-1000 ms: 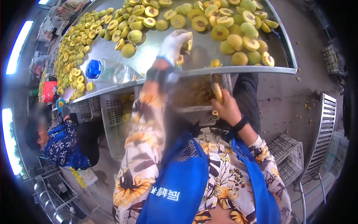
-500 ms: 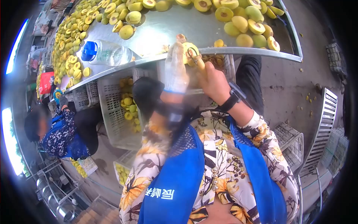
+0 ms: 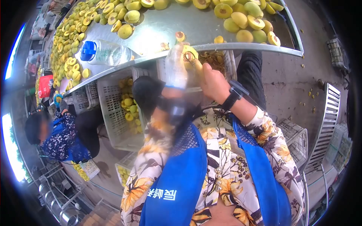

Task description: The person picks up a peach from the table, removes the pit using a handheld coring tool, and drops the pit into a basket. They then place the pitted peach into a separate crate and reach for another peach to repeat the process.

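My left hand, in a white glove, is closed around a yellow peach half near the front edge of the metal table. My right hand, bare with a dark watch at the wrist, grips the light handle of a pitting tool. The tool's metal loop lies against the cut face of the peach half. Just beyond my left fingertips, a small piece of fruit with a reddish-brown centre rests on the table.
Many peach halves cover the far side of the metal table. A clear bottle with a blue cap lies to the left. Below the edge stand a crate with fruit and a bin of scraps. Another person sits at left.
The peach half has turned and come slightly lower in my left hand, and the tool's loop has shifted left across it. The small piece now shows apart from my glove.
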### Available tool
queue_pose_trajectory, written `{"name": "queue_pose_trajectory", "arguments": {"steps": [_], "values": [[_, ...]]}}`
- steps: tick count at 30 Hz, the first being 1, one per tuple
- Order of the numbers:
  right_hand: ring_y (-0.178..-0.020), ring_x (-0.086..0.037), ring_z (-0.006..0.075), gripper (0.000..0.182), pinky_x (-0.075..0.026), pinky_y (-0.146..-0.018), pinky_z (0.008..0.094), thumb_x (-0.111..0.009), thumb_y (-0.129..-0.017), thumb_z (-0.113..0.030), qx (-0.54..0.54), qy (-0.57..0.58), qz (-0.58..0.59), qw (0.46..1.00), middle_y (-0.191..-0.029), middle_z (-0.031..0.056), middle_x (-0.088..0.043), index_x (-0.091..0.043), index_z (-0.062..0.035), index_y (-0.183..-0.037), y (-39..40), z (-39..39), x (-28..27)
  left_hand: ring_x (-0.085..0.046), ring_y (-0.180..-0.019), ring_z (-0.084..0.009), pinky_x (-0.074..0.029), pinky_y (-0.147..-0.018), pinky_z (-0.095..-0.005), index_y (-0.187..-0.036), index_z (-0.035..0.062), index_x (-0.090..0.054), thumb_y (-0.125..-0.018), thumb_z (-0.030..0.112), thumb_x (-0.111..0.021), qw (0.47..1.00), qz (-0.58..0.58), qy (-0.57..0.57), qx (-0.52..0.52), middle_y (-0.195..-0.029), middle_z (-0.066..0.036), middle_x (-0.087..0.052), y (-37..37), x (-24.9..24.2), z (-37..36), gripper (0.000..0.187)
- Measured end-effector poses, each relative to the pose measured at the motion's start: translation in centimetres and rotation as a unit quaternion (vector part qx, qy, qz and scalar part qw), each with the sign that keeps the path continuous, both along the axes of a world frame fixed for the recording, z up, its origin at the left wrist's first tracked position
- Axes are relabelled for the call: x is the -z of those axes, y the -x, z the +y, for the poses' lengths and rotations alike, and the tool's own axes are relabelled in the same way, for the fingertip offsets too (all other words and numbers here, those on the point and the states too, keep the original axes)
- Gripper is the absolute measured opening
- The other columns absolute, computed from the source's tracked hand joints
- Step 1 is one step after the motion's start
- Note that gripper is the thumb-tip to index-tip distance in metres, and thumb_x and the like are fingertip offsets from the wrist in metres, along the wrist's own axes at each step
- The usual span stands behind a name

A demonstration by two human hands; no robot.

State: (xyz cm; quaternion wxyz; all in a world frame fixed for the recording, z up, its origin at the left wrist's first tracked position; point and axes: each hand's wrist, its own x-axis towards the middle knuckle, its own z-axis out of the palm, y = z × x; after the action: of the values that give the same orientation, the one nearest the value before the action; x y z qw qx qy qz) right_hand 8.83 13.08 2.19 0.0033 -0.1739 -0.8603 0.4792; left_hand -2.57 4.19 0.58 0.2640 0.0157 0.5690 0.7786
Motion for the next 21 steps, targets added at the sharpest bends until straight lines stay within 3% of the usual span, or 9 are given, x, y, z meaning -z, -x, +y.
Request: {"name": "queue_pose_trajectory", "arguments": {"steps": [2,8,10,14,17,21], "values": [[-0.068,-0.053,0.0471,0.018,-0.040,-0.059,0.0521,-0.048,-0.078,-0.007,0.025,-0.008,0.018,0.999,-0.066,0.0291,-0.054,-0.039,0.0024,-0.089,0.2,-0.2,0.2,-0.059,-0.077,-0.0196,-0.050,-0.067,-0.0299,-0.106,-0.0017,-0.052,-0.093,0.026,-0.039,0.993,0.099,0.044,-0.051,-0.089,-0.013,-0.056,-1.0,-0.8,1.0,0.033],[-0.068,-0.053,0.0472,0.018,-0.040,-0.059,0.0528,-0.048,-0.077,-0.005,0.063,-0.015,0.019,0.998,-0.067,0.0289,-0.054,-0.039,0.0021,-0.090,0.2,-0.1,-0.7,-0.059,-0.077,-0.0189,-0.049,-0.068,-0.0287,-0.112,-0.0011,-0.049,-0.095,0.027,-0.037,0.981,0.177,-0.009,-0.077,-0.099,-0.012,-0.054,-1.9,-0.9,2.0,0.035],[-0.068,-0.053,0.0472,0.017,-0.040,-0.060,0.0529,-0.048,-0.077,-0.005,0.063,-0.021,0.016,0.998,-0.067,0.0289,-0.054,-0.039,0.0022,-0.090,0.1,-0.2,-0.7,-0.059,-0.077,-0.0182,-0.049,-0.068,-0.0278,-0.112,-0.0006,-0.049,-0.095,0.027,-0.038,0.971,0.224,0.034,-0.075,-0.097,-0.011,-0.054,-2.6,-1.9,2.1,0.034],[-0.068,-0.054,0.0468,0.018,-0.042,-0.060,0.0509,-0.049,-0.075,-0.003,0.056,-0.008,0.014,0.998,-0.067,0.0288,-0.054,-0.039,0.0030,-0.089,-0.2,-0.5,-0.7,-0.058,-0.073,-0.0165,-0.048,-0.064,-0.0265,-0.111,-0.0004,-0.049,-0.095,0.026,-0.039,0.981,0.181,0.023,-0.064,-0.090,-0.010,-0.057,-3.5,-3.1,2.2,0.033],[-0.068,-0.055,0.0461,0.018,-0.043,-0.059,0.0491,-0.050,-0.075,-0.003,0.030,0.016,-0.005,0.999,-0.067,0.0291,-0.054,-0.039,0.0036,-0.088,-0.4,-0.6,-0.6,-0.058,-0.066,-0.0168,-0.048,-0.060,-0.0267,-0.107,-0.0012,-0.052,-0.092,0.025,-0.044,0.988,0.148,0.011,-0.051,-0.082,-0.011,-0.058,-2.3,-1.5,1.6,0.031],[-0.069,-0.056,0.0453,0.017,-0.044,-0.059,0.0481,-0.051,-0.075,-0.004,0.001,0.036,-0.037,0.999,-0.068,0.0294,-0.055,-0.041,0.0040,-0.086,-0.6,-0.5,0.2,-0.058,-0.060,-0.0189,-0.049,-0.052,-0.0285,-0.099,-0.0025,-0.056,-0.086,0.021,-0.050,0.999,0.044,0.019,0.016,-0.076,-0.013,-0.058,-1.3,-1.7,0.6,0.027]]}}
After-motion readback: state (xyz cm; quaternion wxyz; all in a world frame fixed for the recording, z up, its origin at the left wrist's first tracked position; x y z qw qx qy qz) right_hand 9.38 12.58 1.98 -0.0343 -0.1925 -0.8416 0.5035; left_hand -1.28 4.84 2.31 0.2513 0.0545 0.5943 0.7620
